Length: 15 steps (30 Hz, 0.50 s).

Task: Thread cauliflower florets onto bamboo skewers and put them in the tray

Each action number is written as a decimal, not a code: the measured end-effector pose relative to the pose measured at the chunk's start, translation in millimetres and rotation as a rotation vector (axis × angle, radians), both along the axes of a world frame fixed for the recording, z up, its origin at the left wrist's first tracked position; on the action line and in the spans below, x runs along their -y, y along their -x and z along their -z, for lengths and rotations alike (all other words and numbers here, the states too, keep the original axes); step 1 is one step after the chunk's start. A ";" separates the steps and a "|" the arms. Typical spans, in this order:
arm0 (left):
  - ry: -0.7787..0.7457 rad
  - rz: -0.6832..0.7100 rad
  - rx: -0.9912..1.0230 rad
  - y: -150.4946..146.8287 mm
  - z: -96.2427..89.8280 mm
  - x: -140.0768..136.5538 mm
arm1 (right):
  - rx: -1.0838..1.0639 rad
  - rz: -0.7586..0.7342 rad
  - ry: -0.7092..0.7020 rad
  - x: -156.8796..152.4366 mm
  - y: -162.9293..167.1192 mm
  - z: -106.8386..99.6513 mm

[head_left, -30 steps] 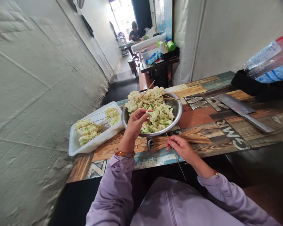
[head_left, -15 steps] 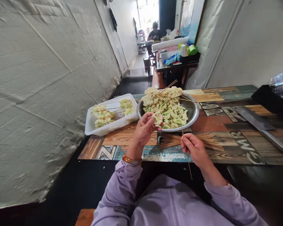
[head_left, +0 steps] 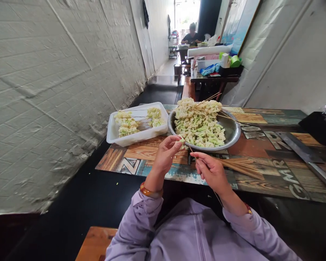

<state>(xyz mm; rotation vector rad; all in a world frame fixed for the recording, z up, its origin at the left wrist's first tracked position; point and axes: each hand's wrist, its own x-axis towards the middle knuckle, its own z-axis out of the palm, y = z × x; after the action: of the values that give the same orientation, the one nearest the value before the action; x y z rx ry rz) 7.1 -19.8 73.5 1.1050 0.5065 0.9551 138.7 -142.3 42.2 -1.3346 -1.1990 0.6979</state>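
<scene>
My left hand [head_left: 167, 152] is closed on a small cauliflower floret [head_left: 182, 140], at the near rim of a metal bowl [head_left: 235, 132]. Between the fingers of my right hand [head_left: 210, 170] is a thin wooden skewer [head_left: 192, 150], its tip at the floret; whether it has gone in I cannot tell. Loose cauliflower pieces [head_left: 199, 128] fill much of the bowl, with skewered ones lying on top at the back. Behind my right hand a bundle of bare skewers [head_left: 244, 166] lies on the table. Skewered cauliflower [head_left: 127, 123] rests in a white tray [head_left: 137, 137] left of the bowl.
A cleaver [head_left: 301, 152] lies on the patterned table [head_left: 152, 165] at the right, near a black container [head_left: 319, 123]. A brick-patterned wall [head_left: 43, 108] runs along the left. Farther back stands another table [head_left: 197, 77] with goods on it, and a person [head_left: 192, 36] sits beyond.
My right hand has moved left, bringing the skewer's tip up to the floret in my left hand. The floret is now mostly covered by my fingers. The camera view has shifted a little.
</scene>
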 end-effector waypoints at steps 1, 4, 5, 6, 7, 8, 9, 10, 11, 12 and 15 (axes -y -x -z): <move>0.017 0.036 -0.003 2.9 -0.7 2.1 | 0.029 0.007 -0.004 -1.2 2.4 -1.4; 0.016 0.052 -0.021 8.5 -1.5 7.0 | 0.067 0.040 -0.009 -2.3 7.5 -4.2; -0.002 0.026 -0.022 9.3 -1.2 8.0 | 0.068 0.047 -0.005 -1.9 8.6 -4.5; -0.020 -0.002 -0.021 9.7 -0.8 8.6 | 0.067 0.049 0.000 -1.2 9.4 -4.4; -0.035 -0.021 -0.023 9.7 -0.2 9.1 | 0.067 0.049 0.005 -0.4 10.1 -3.9; -0.044 -0.027 -0.026 9.4 0.6 9.4 | 0.068 0.045 0.007 0.4 10.5 -3.1; -0.050 -0.023 -0.030 9.0 1.4 9.7 | 0.073 0.038 0.008 1.0 10.9 -2.2; -0.055 -0.014 -0.034 8.4 2.1 10.1 | 0.084 0.029 0.009 1.4 11.1 -1.3; -0.059 -0.005 -0.037 8.0 2.8 10.7 | 0.099 0.018 0.011 1.4 11.3 -0.7; -0.062 0.001 -0.038 7.7 3.3 11.5 | 0.115 0.010 0.013 1.1 11.4 -0.3; -0.049 0.000 -0.018 9.1 3.8 14.2 | 0.140 0.019 0.024 -1.4 12.0 -1.3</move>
<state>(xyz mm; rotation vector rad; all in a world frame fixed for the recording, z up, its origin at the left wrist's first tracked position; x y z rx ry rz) -1.9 -34.0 69.7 1.1586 0.5002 0.9618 126.7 -140.8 43.5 -1.4321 -1.2913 0.6153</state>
